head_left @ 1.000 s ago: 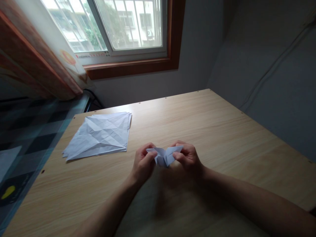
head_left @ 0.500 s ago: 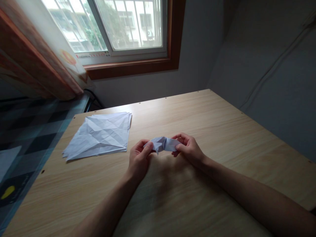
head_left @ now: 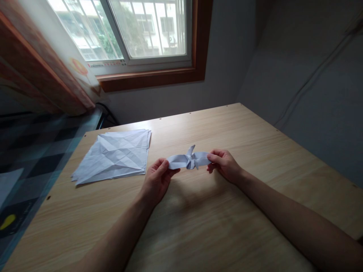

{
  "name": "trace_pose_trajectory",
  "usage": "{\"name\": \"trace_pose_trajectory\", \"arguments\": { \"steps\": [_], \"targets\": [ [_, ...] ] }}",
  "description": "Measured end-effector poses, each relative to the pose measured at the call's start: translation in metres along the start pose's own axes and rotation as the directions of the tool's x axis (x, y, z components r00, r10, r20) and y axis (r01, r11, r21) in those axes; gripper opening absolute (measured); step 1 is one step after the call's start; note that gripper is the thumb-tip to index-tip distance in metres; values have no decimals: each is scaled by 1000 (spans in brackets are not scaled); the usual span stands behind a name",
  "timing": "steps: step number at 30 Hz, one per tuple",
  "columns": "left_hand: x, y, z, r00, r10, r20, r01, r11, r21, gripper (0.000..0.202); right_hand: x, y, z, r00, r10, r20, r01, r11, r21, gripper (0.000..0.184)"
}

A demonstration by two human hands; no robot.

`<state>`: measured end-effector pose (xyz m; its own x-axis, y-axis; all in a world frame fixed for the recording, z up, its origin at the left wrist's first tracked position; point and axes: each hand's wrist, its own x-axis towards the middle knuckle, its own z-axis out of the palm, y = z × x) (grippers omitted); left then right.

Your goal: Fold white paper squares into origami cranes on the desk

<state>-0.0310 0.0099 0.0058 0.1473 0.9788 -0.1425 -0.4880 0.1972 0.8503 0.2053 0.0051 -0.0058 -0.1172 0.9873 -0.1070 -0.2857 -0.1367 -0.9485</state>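
Note:
A folded white paper crane (head_left: 190,160) is stretched between my two hands above the table. Its two wings spread out sideways, and a narrow point stands up from the middle. My left hand (head_left: 157,173) pinches the tip of the left wing between thumb and fingers. At the other end, my right hand (head_left: 224,163) pinches the right wing tip. To the left of my hands lies a stack of creased white paper sheets (head_left: 116,156), with uneven edges.
The wooden table (head_left: 227,226) has a light grain and small dark holes along its edges. Left of it is a surface with a dark checked cloth (head_left: 45,162). A window (head_left: 153,30) and an orange curtain (head_left: 31,60) are behind.
My hands have moved apart, and the paper crane has opened out wider between them. Its upright point now shows in the middle. The paper stack has stayed put.

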Motion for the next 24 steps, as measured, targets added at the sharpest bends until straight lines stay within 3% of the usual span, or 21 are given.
{"name": "trace_pose_trajectory", "arguments": {
  "steps": [13, 24],
  "targets": [
    [5, 0, -4, 999, -11, -49, 15, 997, 71, 43, 2, -7, -6, 999, 6, -39, -3, 997, 73, 33],
    [4, 2, -4, 999, -49, -4, 48, 996, -81, 38, 1, -5, -5, 1000, 22, 20, -24, 994, 104, 33]
  ]
}}
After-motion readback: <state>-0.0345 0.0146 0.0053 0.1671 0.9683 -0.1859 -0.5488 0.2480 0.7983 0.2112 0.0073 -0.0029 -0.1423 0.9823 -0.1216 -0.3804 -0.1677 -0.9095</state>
